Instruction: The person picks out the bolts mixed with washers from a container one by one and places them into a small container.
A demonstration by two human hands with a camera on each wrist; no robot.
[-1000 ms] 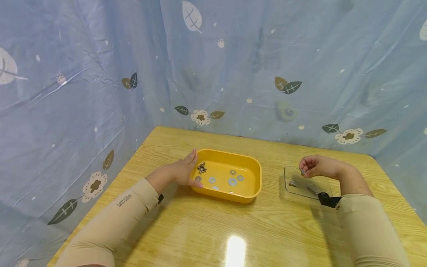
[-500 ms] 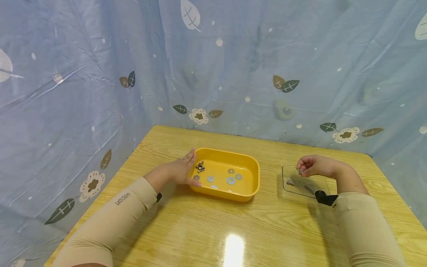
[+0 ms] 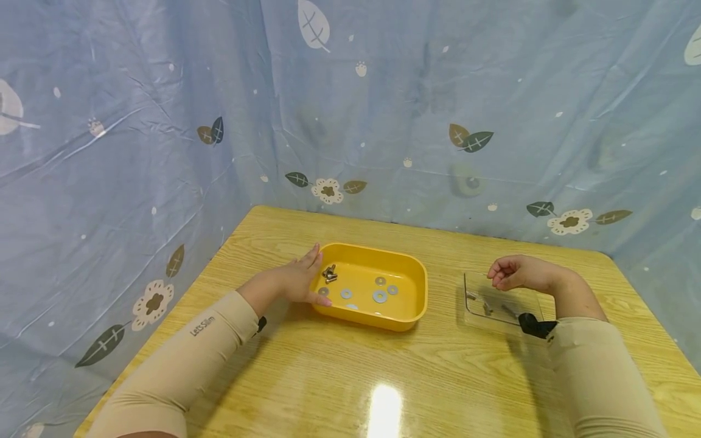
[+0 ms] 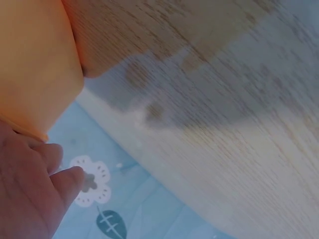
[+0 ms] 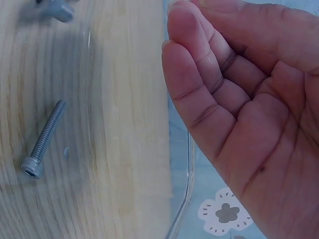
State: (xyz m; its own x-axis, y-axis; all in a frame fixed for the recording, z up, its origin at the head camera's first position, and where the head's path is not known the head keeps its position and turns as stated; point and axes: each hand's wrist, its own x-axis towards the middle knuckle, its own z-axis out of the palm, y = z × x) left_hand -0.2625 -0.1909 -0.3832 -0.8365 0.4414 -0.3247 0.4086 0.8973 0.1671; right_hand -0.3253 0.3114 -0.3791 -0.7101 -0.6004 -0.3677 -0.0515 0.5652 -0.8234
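Note:
My left hand (image 3: 298, 281) rests on the left end of a yellow tray (image 3: 425, 292), thumb at the front rim and fingers spread along the side. In the left wrist view, fingertips (image 4: 70, 181) show beside the tray's wall (image 4: 40, 64). Several screws (image 3: 330, 274) lie in the tray's left part, with flat washers (image 3: 380, 296) around them. My right hand (image 3: 517, 272) hovers over a clear plastic box (image 3: 465, 292), fingers loosely bent and nothing visible between them. A long socket-head screw (image 5: 45, 139) lies in the box; a blurred screw (image 5: 60, 10) appears nearby.
The wooden table (image 3: 306, 371) carries both containers, the tray left of the box. A blue patterned curtain (image 3: 383, 121) borders the table behind and at the sides. A black wrist strap (image 3: 537, 326) sits close to the box's front edge.
My right hand has let go of a small screw, which now shows lower, in the box near another screw. My left hand stays on the tray. The head view has shifted slightly.

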